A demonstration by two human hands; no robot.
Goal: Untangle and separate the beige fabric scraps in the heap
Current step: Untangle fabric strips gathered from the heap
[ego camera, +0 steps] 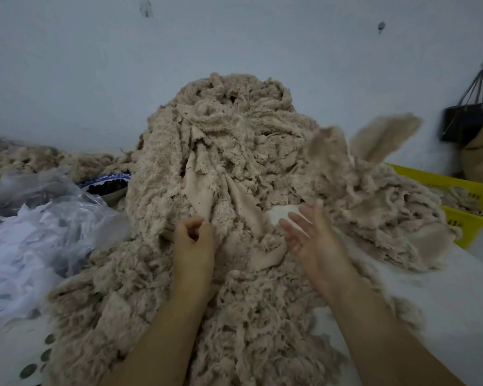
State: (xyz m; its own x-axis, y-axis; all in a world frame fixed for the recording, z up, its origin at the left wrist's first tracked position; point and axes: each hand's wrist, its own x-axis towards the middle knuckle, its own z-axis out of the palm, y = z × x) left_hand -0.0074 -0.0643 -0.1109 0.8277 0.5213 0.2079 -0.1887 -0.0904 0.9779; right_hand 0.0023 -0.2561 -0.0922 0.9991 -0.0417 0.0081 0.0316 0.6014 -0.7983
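A tall heap of fluffy beige fabric scraps (221,151) fills the middle of the view and spills toward me. My left hand (193,235) has its fingers curled and pinches a smooth beige strip (200,190) low on the heap. My right hand (307,229) is spread, palm up, fingers straight, holding nothing. Two blurred beige scraps (379,137) are in the air above and right of that hand, over a lower pile of scraps (379,207).
A yellow plastic crate (469,188) stands at the right with scraps in it. Clear and white plastic bags (39,218) lie at the left, with a bowl of dark items (109,185) behind them. A dark handbag (469,118) hangs on the wall. White table surface (430,302) shows at right.
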